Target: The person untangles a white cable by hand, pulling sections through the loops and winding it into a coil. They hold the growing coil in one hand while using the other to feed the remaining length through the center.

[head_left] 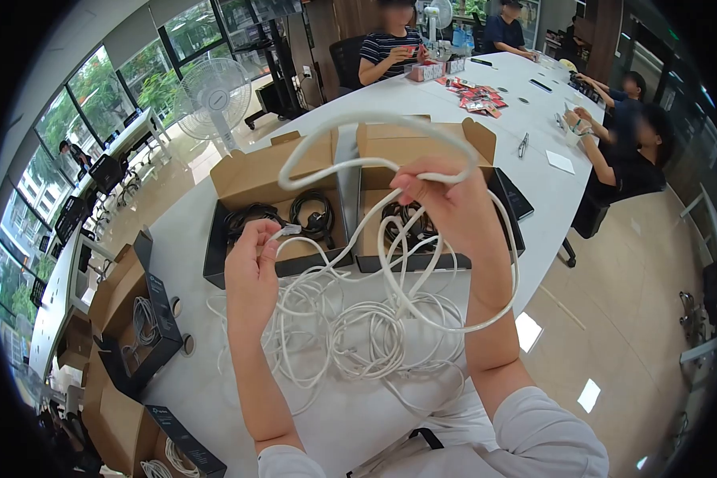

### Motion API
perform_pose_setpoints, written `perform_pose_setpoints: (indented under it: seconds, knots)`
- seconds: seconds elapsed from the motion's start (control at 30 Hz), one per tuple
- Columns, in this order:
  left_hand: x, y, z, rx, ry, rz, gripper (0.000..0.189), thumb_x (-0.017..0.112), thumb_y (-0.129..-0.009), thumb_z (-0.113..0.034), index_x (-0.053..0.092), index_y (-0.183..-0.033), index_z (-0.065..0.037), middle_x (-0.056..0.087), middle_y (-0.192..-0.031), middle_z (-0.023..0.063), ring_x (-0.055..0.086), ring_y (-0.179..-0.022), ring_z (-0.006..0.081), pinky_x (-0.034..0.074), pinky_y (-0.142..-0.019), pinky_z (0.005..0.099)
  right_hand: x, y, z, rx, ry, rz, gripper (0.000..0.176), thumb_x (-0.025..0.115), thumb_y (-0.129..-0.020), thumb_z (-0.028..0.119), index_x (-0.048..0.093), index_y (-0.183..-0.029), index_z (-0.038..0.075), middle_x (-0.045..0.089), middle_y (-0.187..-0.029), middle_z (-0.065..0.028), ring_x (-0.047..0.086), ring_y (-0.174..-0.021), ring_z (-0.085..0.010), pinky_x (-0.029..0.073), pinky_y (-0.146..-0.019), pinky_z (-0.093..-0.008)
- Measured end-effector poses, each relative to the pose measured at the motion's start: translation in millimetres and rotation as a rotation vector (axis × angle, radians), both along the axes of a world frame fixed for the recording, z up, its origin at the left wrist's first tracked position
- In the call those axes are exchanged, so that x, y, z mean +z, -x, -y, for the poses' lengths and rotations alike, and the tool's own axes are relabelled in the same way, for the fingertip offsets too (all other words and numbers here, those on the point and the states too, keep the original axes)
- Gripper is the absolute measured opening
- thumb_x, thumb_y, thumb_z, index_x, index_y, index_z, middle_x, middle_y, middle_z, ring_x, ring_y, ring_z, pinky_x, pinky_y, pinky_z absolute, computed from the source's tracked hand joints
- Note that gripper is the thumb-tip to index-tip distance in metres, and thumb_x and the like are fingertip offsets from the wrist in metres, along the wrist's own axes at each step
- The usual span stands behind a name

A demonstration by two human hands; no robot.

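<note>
Holding, left hand (251, 271): thumb and forefinger pinch the plug (288, 231) at one end of the white cable (374, 119), and the other fingers are curled. A grip at the very tip probably serves to hold the free end clear of the heap.
Holding, right hand (446, 199): the fingers are closed round the cable where a large loop crosses itself. The hand is raised above the table, probably so that the loop holds its shape and the slack hangs free.
Cable: one loop arches up in front of the boxes and a second sweeps down round the right wrist. The rest drops into the heap.
Heap (366, 334): tangled white cables lie on the table (334, 430) between the forearms, just in front of the boxes. Which strands belong to the held cable cannot be told.
Left box (247, 171): open cardboard with its flaps up and black cables (311, 209) coiled inside. It sits just beyond the heap, where either hand can reach it.
Right box (406, 147): open and close beside the left box. Its contents are partly hidden behind the right hand.
Small boxes (119, 295): open at the table's left edge, with white coils inside.
Fan (213, 99): stands on the floor beyond the table.
Co-workers (386, 52): seated at the far end, well apart, with their hands on their own small items. Red packets (478, 95) lie near them.
</note>
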State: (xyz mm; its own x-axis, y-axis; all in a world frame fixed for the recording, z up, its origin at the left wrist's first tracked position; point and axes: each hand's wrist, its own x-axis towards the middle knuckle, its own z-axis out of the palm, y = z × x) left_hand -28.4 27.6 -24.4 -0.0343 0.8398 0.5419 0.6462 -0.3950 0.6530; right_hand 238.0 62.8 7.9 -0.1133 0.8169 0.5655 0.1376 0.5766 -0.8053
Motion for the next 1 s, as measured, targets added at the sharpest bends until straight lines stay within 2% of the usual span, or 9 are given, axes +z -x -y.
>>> perform_pose_setpoints:
  seconds: [0.1,0.2,0.4,0.53,0.6,0.77,0.87,0.97,1.0]
  knots:
    - [4,3,5,0.054,0.027,-0.038,0.015,0.051,-0.089,-0.001,0.059,-0.102,-0.001,0.058,-0.074,0.0129,0.053,-0.06,0.0205,0.044,-0.06,0.0303,5,-1,2,-0.133,0.0,-0.032,0.016,0.063,-0.09,0.013,0.065,-0.091,-0.002,0.066,-0.081,-0.006,0.062,-0.07,-0.0124,0.05,-0.064,-0.0235]
    - [11,8,10,-0.014,0.161,-0.141,0.019,0.06,-0.084,-0.005,0.061,-0.103,-0.003,0.056,-0.07,0.0118,0.052,-0.06,0.0204,0.042,-0.059,0.0304,7,-1,1,-0.175,-0.038,-0.182,0.02,0.062,-0.091,0.018,0.065,-0.092,-0.002,0.065,-0.083,-0.006,0.063,-0.071,-0.0124,0.05,-0.065,-0.023]
    - [25,-5,26,-0.082,0.322,-0.407,0.054,0.081,-0.064,-0.022,0.061,-0.112,-0.009,0.055,-0.069,0.0067,0.051,-0.06,0.0212,0.042,-0.058,0.0338,8,-7,-3,-0.202,-0.157,-0.53,0.023,0.056,-0.095,0.021,0.061,-0.095,-0.001,0.063,-0.088,-0.0061,0.062,-0.07,-0.0106,0.053,-0.066,-0.0229]
    - [-8,-1,16,-0.095,0.278,-0.573,0.073,0.084,-0.053,-0.02,0.057,-0.12,-0.012,0.057,-0.076,0.0072,0.056,-0.07,0.0234,0.046,-0.066,0.0359,7,-26,-9,-0.211,-0.33,-0.859,0.023,0.053,-0.097,0.023,0.059,-0.092,0.001,0.063,-0.089,-0.0076,0.061,-0.069,-0.0107,0.053,-0.068,-0.0237]
    - [-20,8,7,-0.015,0.293,-0.585,0.068,0.081,-0.056,-0.014,0.056,-0.119,-0.012,0.061,-0.082,0.0102,0.06,-0.078,0.0273,0.047,-0.07,0.0382,8,-40,-9,-0.18,-0.392,-1.077,0.024,0.054,-0.096,0.024,0.058,-0.092,0.001,0.062,-0.089,-0.0084,0.061,-0.071,-0.0111,0.053,-0.068,-0.0238]
    - [-35,37,-9,0.251,0.355,-0.682,0.052,0.07,-0.067,-0.002,0.055,-0.116,-0.009,0.064,-0.097,0.0165,0.061,-0.094,0.0355,0.048,-0.079,0.0438,-7,-82,-17,0.063,-0.432,-1.423,0.023,0.055,-0.094,0.022,0.056,-0.095,-0.001,0.063,-0.092,-0.0121,0.065,-0.084,-0.0198,0.058,-0.084,-0.0329]
    - [-38,58,-16,0.391,0.397,-0.619,0.047,0.066,-0.067,0.003,0.055,-0.112,-0.008,0.065,-0.091,0.017,0.061,-0.092,0.0373,0.047,-0.08,0.0455,-7,-90,-15,0.08,-0.425,-1.588,0.02,0.056,-0.094,0.018,0.056,-0.093,-0.002,0.063,-0.091,-0.014,0.066,-0.085,-0.0207,0.059,-0.084,-0.0328]
    - [-37,77,-20,0.362,0.491,-0.609,0.065,0.073,-0.063,-0.003,0.051,-0.124,-0.01,0.064,-0.099,0.0157,0.062,-0.094,0.0334,0.049,-0.079,0.0423,-12,-101,-18,0.18,-0.404,-1.597,0.02,0.057,-0.093,0.017,0.054,-0.092,-0.003,0.063,-0.09,-0.0171,0.067,-0.085,-0.0229,0.06,-0.082,-0.0332]
    - [-32,74,-18,0.251,0.52,-0.543,0.076,0.075,-0.061,-0.006,0.044,-0.13,-0.01,0.06,-0.108,0.0166,0.059,-0.1,0.0332,0.047,-0.083,0.0419,-13,-101,-18,0.234,-0.401,-1.58,0.02,0.057,-0.093,0.017,0.054,-0.092,-0.003,0.063,-0.089,-0.0173,0.067,-0.085,-0.0232,0.06,-0.082,-0.0333]
